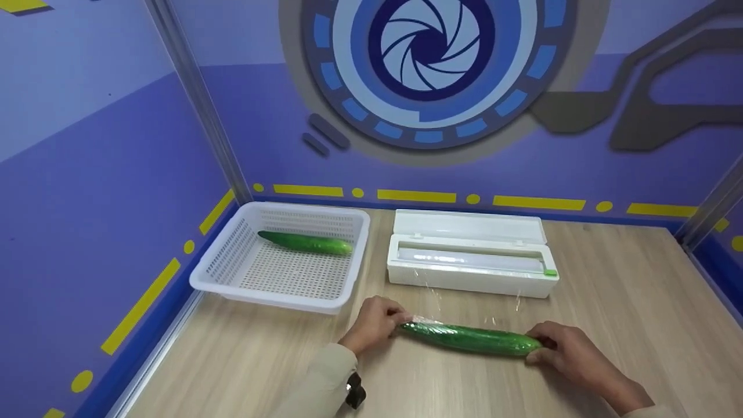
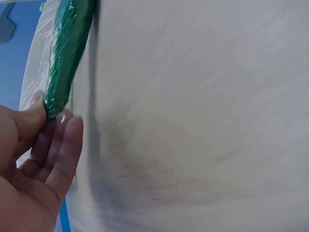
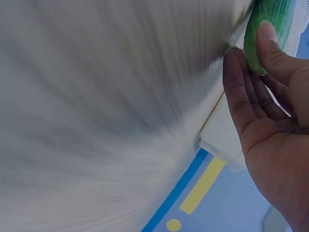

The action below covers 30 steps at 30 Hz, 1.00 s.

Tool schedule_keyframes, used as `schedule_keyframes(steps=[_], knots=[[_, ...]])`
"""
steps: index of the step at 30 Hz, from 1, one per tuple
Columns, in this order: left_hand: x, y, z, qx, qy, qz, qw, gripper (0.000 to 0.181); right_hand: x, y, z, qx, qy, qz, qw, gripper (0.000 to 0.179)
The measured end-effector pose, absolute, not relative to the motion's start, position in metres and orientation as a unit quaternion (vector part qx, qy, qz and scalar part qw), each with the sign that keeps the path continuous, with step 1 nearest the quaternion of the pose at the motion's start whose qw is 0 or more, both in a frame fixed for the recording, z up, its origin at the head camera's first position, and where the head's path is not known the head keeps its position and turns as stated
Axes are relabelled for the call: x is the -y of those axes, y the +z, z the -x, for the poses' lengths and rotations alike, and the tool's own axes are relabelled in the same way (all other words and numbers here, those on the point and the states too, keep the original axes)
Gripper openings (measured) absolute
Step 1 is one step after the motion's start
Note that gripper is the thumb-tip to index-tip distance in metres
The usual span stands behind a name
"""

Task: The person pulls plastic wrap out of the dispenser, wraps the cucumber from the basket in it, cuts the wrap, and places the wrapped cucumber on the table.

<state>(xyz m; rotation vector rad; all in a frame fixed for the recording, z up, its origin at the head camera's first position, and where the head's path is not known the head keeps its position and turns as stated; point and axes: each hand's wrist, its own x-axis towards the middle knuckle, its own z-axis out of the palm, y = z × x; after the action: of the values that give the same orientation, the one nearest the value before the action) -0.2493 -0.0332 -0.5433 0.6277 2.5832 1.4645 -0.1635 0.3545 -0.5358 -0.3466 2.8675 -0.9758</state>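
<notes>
"So, how does our cucumber look?"

"Glossy green, paler at its right end, clear film clinging to it, before our white box. Our left fingers and right fingers close together, pinching its ends."

No lettering, number, label or brand can be read here.

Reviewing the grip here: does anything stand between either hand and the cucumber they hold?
No obstacle is visible: the left hand and right hand hold opposite ends of the cucumber. Clear film clings to it, but whether it reaches under the grip can't be told.
</notes>
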Motion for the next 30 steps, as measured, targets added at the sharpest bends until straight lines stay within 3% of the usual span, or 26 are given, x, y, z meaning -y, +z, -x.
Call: schedule_keyframes(steps=[4,10,18,30], knots=[[0.033,-0.548,0.25,-0.803,0.565,-0.17,0.086,0.01,-0.354,-0.537,0.163,-0.939,-0.328,0.098,0.038,0.032],[0.038,-0.557,0.252,-0.766,0.602,-0.209,0.08,0.007,-0.355,-0.54,0.161,-0.934,-0.341,0.109,0.006,0.042],[0.044,-0.564,0.255,-0.741,0.612,-0.257,0.1,0.009,-0.355,-0.543,0.159,-0.928,-0.356,0.108,0.008,0.025],[0.047,-0.546,0.256,-0.849,0.392,-0.352,0.05,0.024,-0.358,-0.543,0.166,-0.927,-0.352,0.127,-0.009,0.01]])
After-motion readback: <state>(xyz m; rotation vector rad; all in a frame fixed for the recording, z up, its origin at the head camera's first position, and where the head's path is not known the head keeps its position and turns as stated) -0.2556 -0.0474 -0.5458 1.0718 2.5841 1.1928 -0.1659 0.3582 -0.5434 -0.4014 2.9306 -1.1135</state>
